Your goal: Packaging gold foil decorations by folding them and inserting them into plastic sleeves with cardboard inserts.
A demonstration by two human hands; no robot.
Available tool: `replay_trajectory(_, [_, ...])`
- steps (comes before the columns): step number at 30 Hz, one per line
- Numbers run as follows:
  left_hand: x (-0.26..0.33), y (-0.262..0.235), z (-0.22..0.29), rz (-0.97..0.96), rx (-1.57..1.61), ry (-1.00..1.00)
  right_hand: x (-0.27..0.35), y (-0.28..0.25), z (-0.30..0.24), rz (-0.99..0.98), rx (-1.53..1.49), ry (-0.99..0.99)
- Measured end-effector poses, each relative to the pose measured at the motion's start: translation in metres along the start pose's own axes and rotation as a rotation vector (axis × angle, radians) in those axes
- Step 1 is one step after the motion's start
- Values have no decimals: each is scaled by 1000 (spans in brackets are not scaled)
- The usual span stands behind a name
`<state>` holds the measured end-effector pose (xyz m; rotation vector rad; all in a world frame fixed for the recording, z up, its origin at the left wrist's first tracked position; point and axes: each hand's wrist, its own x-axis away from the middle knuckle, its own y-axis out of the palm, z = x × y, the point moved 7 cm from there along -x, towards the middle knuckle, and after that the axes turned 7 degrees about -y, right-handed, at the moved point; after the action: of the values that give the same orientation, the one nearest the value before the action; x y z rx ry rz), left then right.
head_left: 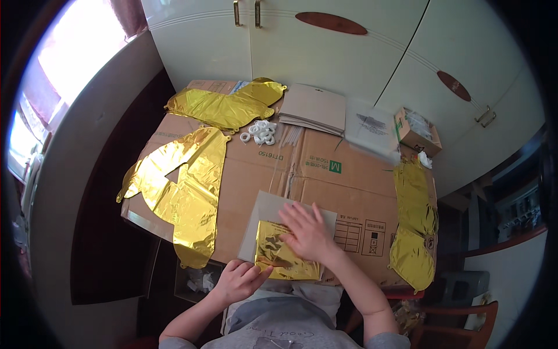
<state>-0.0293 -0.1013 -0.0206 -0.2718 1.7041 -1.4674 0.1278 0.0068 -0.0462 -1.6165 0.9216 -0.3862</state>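
Note:
A folded gold foil balloon (285,247) lies near the front edge of the cardboard, on or inside a clear plastic bag (256,212); I cannot tell which. My right hand (305,232) rests flat on the bag and foil, fingers spread. At the lower left corner, my left hand (241,280) has its fingers curled, with the thumb on the foil's edge. To the left is spread a flat gold letter-shaped balloon (200,186). Another gold balloon (221,104) lies at the far left, and a long gold one (414,224) at the right edge.
A cardboard work surface (256,174) bears white ribbon rolls (263,132), pale straws (290,136), a stack of grey-brown cards (314,110), clear plastic bags (372,131) and a small open box (417,131). Cream cabinets (325,58) stand behind. A wooden chair (459,326) is at the lower right.

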Motion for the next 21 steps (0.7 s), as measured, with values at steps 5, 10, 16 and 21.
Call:
replay_trajectory(5, [4, 2, 0, 18, 66, -22, 2, 4, 27, 6, -65, 26])
replay_trajectory(10, [10, -3, -4, 86, 188, -236, 4, 3, 25, 37, -13, 7])
replay_trajectory(16, [78, 50, 4, -136, 1293, -1337, 3, 2, 23, 53, 0, -4])
replay_trajectory(21, [81, 74, 29, -122, 1751, -1599, 3, 0, 23, 50, -9, 2])
